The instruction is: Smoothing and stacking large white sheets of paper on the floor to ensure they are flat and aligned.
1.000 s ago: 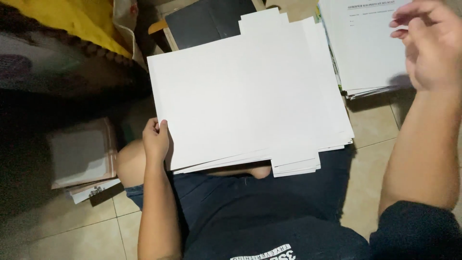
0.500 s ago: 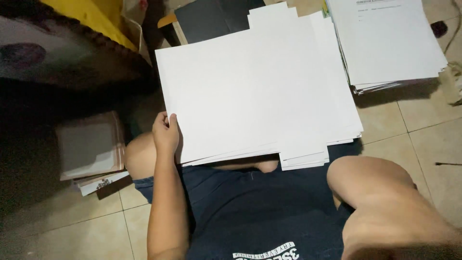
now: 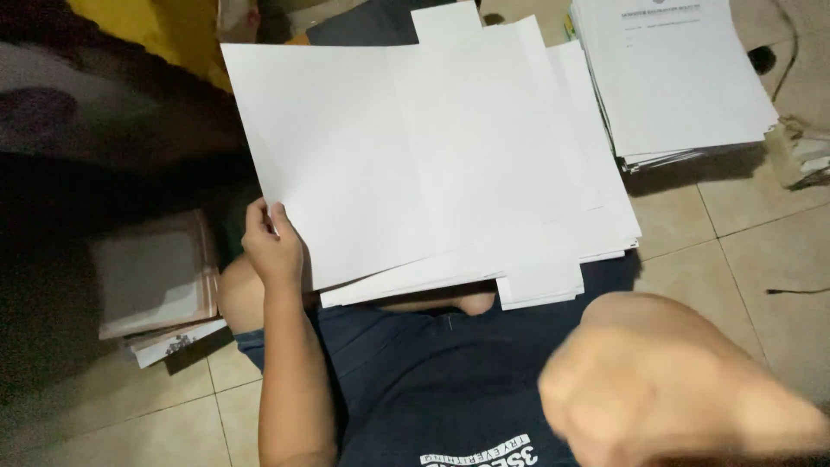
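A loose stack of blank white sheets [image 3: 432, 156] lies fanned across my lap, over dark shorts. My left hand [image 3: 272, 246] grips the stack's lower left corner, thumb on top of the uppermost sheet. My right hand [image 3: 674, 389] is a blurred shape close to the camera at the bottom right, away from the paper. Its fingers cannot be made out. A second pile of printed white sheets [image 3: 683, 78] rests on the tiled floor at the upper right.
Flat books or folders [image 3: 156, 277] lie stacked on the floor at the left. Yellow cloth [image 3: 164, 30] and a dark folder [image 3: 363, 26] sit beyond the stack. A crumpled scrap [image 3: 804, 151] and a thin cable [image 3: 795, 290] lie on the tiles at the right.
My right hand has left the printed pile at the upper right and swung down close to the camera at the bottom right. My left hand keeps its grip on the stack.
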